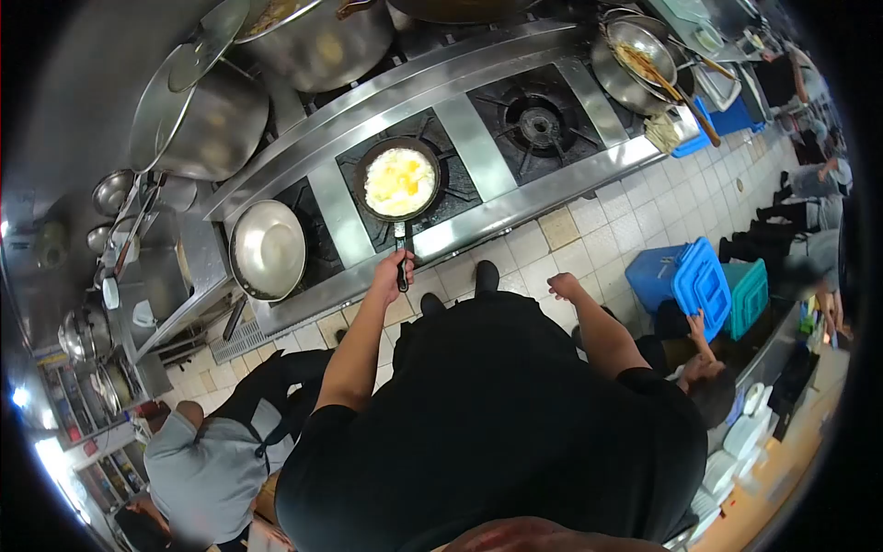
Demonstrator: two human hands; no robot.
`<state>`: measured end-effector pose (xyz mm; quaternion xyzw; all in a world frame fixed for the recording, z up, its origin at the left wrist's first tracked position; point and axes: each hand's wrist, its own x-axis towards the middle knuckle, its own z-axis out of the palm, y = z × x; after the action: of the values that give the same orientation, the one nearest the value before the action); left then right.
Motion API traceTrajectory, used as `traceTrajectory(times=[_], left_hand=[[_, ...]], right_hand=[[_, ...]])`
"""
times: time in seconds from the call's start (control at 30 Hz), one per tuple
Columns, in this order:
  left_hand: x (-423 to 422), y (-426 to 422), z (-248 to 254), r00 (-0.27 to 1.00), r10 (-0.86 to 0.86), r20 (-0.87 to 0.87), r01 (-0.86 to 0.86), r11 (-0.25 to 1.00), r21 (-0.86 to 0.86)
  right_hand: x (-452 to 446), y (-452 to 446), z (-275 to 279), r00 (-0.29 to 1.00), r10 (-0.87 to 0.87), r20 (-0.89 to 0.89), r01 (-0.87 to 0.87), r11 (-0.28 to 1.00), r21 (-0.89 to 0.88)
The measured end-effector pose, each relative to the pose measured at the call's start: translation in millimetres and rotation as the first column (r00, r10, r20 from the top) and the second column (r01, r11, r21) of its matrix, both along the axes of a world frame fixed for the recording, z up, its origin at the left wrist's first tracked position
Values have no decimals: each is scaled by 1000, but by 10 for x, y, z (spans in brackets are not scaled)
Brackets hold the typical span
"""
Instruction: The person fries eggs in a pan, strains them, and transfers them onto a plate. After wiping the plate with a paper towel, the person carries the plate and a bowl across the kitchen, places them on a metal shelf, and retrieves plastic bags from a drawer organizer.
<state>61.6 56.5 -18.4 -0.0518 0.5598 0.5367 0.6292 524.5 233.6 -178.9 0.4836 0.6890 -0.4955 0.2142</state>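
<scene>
My left hand (391, 275) is wrapped around the black handle of a frying pan (379, 210). The pan rests over a burner in the middle of the stove. Eggs (402, 182), white with yellow patches, cover most of its base. My right hand (564, 286) hangs above the floor in front of the stove, its fingers curled in with nothing visible in them. To the left of the frying pan, a wide silver pan (268, 250) sits on the stove with its handle pointing toward the front.
A bare burner (538, 124) lies right of the frying pan. Large stock pots (207, 124) stand behind at left; a metal bowl with a strainer (635, 55) stands at the far right. A blue bin (676, 276) is on the floor. Co-workers (216, 465) are close behind on both sides.
</scene>
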Motion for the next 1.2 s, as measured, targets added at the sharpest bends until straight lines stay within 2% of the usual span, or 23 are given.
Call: traceTrajectory(times=[0.07,0.1,0.13,0.17,0.23,0.37,0.4,0.5,0.53,0.6,0.63,0.67,0.7,0.77,0.8,0.87,0.97,1.07,1.1,1.17,1.2], left_hand=[[-22,17,-8,1000,-19,-20,18,1000,-15],[-36,14,28,999,-26,-31,25,999,-24],[18,49,40,981,-45,-189,27,995,-97],[44,69,57,966,-64,-250,35,992,-119],[35,80,54,924,-97,-370,39,986,-162],[-29,11,94,926,-91,-365,53,992,-112],[-89,-16,80,934,-96,-345,68,993,-92],[-147,-83,305,882,-100,-461,85,995,-54],[-186,-105,350,870,-102,-482,88,995,-52],[-260,-127,462,850,-105,-515,93,994,-49],[-279,-120,576,840,-104,-533,94,995,-46],[-260,-96,691,821,-96,-563,85,995,-45],[-266,-99,826,820,-98,-564,91,995,-42],[-267,-122,992,821,-97,-563,94,995,-34],[-251,-137,989,840,-88,-535,89,996,-23],[-243,-153,1001,871,-71,-485,80,997,-4],[-229,-183,825,812,-127,-569,105,992,-72],[-251,-233,393,720,-152,-677,118,988,-96],[-236,-254,389,724,-191,-663,139,981,-132],[-229,-290,382,727,-271,-631,182,962,-203],[-273,-299,170,723,-258,-640,178,966,-188]], right_hand=[[-125,-128,211,999,-38,32,37,998,44],[-116,-175,168,1000,9,28,-10,998,58],[-118,-220,123,998,56,24,-58,996,73],[-115,-279,81,994,104,22,-105,991,87],[-204,-406,166,999,34,8,-34,996,86],[-238,-712,211,978,-204,-38,204,979,6],[-276,-793,248,974,-227,-21,227,974,8],[-389,-1056,531,917,-395,57,398,914,-79],[-305,-1135,382,942,-331,61,336,936,-106],[-103,-1383,75,981,-194,20,195,980,-48],[-198,-1459,243,993,-122,1,122,992,-14],[-258,-1580,443,923,-380,69,385,917,-101],[-194,-1660,292,915,-394,87,403,904,-143],[-209,-1775,492,921,-365,140,384,912,-148],[-203,-1827,530,892,-423,160,446,882,-151],[-176,-1847,514,914,-373,157,395,907,-147],[-136,-1757,543,920,-356,165,378,917,-128],[-113,-1501,525,933,-331,142,344,935,-83],[-106,-1413,524,940,-316,131,326,943,-67],[-114,-1251,513,974,-205,94,210,977,-44],[-118,-1180,499,980,-185,70,188,981,-39]])
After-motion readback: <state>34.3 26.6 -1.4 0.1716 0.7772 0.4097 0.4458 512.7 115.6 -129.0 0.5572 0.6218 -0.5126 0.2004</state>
